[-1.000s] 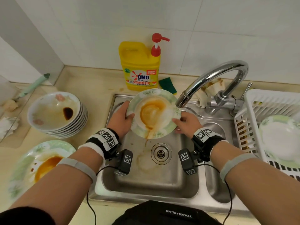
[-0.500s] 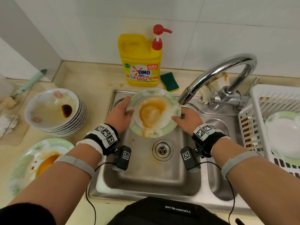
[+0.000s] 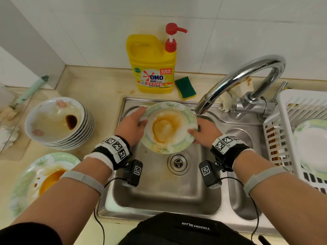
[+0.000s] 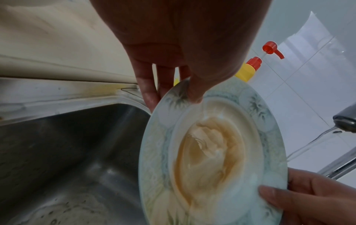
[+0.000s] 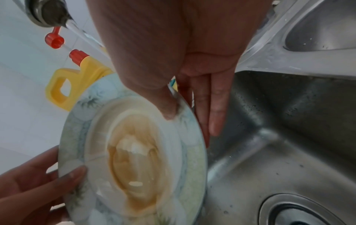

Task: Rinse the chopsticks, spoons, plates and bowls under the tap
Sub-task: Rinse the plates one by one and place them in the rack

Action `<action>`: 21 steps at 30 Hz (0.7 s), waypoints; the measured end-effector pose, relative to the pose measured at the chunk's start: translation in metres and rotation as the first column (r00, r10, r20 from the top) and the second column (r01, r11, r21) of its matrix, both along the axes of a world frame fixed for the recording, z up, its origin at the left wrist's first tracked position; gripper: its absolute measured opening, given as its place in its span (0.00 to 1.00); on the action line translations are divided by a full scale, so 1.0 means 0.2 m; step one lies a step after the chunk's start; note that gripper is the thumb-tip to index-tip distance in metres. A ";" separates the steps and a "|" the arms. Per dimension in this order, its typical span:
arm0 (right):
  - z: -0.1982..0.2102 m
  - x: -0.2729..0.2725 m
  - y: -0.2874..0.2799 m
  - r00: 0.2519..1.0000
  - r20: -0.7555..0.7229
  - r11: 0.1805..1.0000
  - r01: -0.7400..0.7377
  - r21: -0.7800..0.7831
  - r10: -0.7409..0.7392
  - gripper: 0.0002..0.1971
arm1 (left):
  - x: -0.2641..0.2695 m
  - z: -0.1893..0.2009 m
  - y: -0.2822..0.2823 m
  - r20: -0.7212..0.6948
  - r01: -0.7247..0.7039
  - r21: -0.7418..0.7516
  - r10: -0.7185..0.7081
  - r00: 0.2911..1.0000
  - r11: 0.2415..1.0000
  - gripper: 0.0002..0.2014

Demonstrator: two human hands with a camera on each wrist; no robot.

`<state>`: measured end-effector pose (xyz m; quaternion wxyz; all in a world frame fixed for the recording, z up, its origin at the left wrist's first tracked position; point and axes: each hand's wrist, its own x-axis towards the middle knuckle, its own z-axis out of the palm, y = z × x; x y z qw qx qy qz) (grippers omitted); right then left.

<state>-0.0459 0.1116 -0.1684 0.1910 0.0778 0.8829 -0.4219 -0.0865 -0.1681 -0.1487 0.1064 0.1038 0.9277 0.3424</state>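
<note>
While both hands grip it, green-rimmed plate [image 3: 170,127] (brown sauce pooled), tap [image 3: 230,85] running.

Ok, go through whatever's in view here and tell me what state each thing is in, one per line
Plate: held over the sink, tilted, smeared with orange sauce.
Left hand: grips the plate's left rim.
Right hand: grips its right rim.
Tap: running.
Stack of bowls: dirty, on the counter.
Second plate: dirty, unwashed.
Rack plate: clean.
</note>
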 end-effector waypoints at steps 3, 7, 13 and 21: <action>0.01 -0.02 0.00 0.999 -0.048 0.994 0.007 0.105 -0.002 0.17 | 0.00 0.01 0.03 0.004 0.011 -0.012 -0.011 1.000 1.000 0.17; 0.03 -0.05 0.01 1.000 -0.004 0.983 -0.002 0.186 0.003 0.36 | -0.01 0.04 0.05 0.005 0.034 -0.059 -0.034 0.999 0.998 0.16; 0.02 -0.06 0.01 0.991 0.037 0.972 -0.130 0.196 0.125 0.21 | -0.05 0.05 0.06 -0.018 0.045 -0.099 -0.047 0.999 0.994 0.14; 0.06 -0.07 -0.03 1.000 0.024 0.984 -0.001 0.177 -0.003 0.39 | -0.05 0.08 0.09 -0.033 0.058 -0.117 -0.062 0.998 0.991 0.13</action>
